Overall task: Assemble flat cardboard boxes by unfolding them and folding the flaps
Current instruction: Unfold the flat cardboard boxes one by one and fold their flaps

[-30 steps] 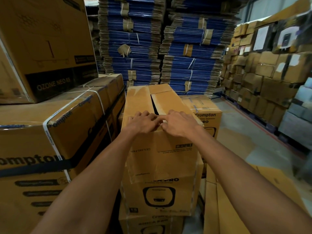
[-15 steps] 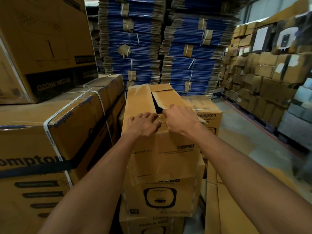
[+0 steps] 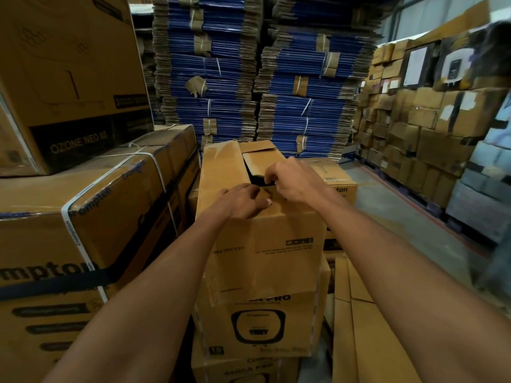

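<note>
Brown corrugated cardboard box (image 3: 262, 244), plain and creased, stands upright at the centre of the view on a stack of printed boxes (image 3: 257, 324). Its near face carries small black print that reads upside down. On top, a long flap (image 3: 221, 167) at 11 o'clock lies folded flat. A short flap (image 3: 258, 147) at 12 o'clock is also down. Between them and the near edge a dark gap shows the hollow inside.

The left hand (image 3: 243, 201) lies palm down on the near top edge with fingers bent and the thumb at the front corner. Whether it grips or only presses cannot be told. The right hand (image 3: 293, 181), just beside it at 1 o'clock, has its fingers curled, pinching a flap edge at the gap.

At 9 o'clock sit large strapped cartons (image 3: 83, 217) with white bands. At 12 o'clock rise tall bundles of blue flat cardboard (image 3: 221, 78). At 2 o'clock is a wall of brown cartons (image 3: 428, 120). At 5 o'clock flat cardboard sheets (image 3: 367, 341) lie low beside the stack, on a grey floor (image 3: 401, 211).
</note>
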### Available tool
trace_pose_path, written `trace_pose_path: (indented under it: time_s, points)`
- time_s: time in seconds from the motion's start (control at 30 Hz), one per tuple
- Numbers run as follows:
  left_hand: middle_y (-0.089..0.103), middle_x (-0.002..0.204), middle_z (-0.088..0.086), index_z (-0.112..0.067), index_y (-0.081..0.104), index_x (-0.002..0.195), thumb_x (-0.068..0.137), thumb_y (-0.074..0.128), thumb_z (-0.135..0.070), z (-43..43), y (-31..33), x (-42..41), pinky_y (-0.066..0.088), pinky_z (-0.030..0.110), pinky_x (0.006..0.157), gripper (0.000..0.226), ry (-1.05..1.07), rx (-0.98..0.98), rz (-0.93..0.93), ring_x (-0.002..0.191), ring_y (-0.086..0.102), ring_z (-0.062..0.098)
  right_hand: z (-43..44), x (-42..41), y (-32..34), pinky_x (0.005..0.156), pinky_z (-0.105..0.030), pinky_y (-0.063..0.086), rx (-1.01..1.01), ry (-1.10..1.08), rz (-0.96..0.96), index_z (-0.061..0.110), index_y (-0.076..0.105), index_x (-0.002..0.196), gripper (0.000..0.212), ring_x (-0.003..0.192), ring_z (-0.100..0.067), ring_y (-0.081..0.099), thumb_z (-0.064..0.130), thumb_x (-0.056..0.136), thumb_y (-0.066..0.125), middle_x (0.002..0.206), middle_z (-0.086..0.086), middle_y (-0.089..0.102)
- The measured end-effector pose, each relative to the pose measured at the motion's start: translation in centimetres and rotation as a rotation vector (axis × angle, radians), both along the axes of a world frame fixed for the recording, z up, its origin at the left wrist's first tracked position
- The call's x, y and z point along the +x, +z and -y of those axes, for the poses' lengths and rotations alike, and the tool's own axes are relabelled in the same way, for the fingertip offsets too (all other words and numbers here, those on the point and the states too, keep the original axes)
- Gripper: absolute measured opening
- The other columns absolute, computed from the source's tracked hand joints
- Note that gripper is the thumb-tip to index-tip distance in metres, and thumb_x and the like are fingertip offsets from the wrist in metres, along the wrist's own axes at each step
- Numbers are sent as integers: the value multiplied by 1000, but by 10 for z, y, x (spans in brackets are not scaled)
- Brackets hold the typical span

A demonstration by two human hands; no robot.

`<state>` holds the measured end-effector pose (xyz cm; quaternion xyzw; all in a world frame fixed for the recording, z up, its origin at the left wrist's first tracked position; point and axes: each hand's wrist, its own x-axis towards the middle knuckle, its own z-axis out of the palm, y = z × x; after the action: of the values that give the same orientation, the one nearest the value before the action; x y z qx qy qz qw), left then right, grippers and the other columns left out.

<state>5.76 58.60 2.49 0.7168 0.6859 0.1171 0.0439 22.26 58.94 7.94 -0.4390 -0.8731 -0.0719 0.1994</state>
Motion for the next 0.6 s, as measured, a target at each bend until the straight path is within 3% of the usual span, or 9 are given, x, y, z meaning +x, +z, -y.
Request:
trace_pose_path:
  time_s: [0.13, 0.27, 0.33, 0.4, 0.47, 0.6]
  points:
    - [52, 147, 8, -26, 46, 145, 98, 41, -67, -8, 4, 19, 35, 48, 109, 63, -47, -32, 24, 129, 49, 27, -2, -2, -1, 78, -39, 56, -7, 18, 5, 20, 73, 118, 32, 96, -24, 65, 2, 93, 61, 107, -7, 71]
    - [58, 137, 3, -30, 53, 135, 93, 51, -68, -19, 9, 34, 36, 50, 109, 57, -68, -126, 88, 122, 52, 25, -10, 2, 0, 80, -41, 57, -17, 28, -20, 22, 74, 116, 34, 99, -24, 66, 1, 94, 58, 109, -4, 72]
    - [66, 123, 1, -29, 62, 117, 73, 66, -74, -26, 13, 37, 44, 49, 104, 63, -64, -174, 207, 112, 58, 23, -11, 3, -1, 80, -42, 58, -17, 33, -19, 24, 74, 114, 35, 100, -24, 67, 0, 94, 57, 109, -2, 72]
    - [68, 112, 2, -26, 66, 109, 50, 77, -67, -41, 11, 33, 49, 48, 100, 73, -43, -204, 338, 106, 62, 24, -12, 5, 1, 78, -42, 57, -10, 26, -26, 26, 74, 114, 34, 98, -23, 67, 4, 96, 56, 107, -1, 72]
    - [68, 111, 2, -25, 66, 109, 44, 80, -54, -52, 11, 30, 50, 45, 100, 73, 0, -228, 369, 108, 61, 24, -15, 7, 5, 75, -41, 55, -5, 8, -56, 27, 73, 112, 31, 95, -25, 66, 7, 98, 55, 106, -2, 70]
    - [66, 114, -2, -27, 66, 115, 33, 84, -59, -48, 22, 38, 50, 43, 100, 91, 47, -179, 359, 107, 59, 20, -20, 11, 16, 73, -43, 54, 20, -53, -69, 26, 70, 108, 25, 88, -26, 60, 9, 98, 55, 101, -5, 61]
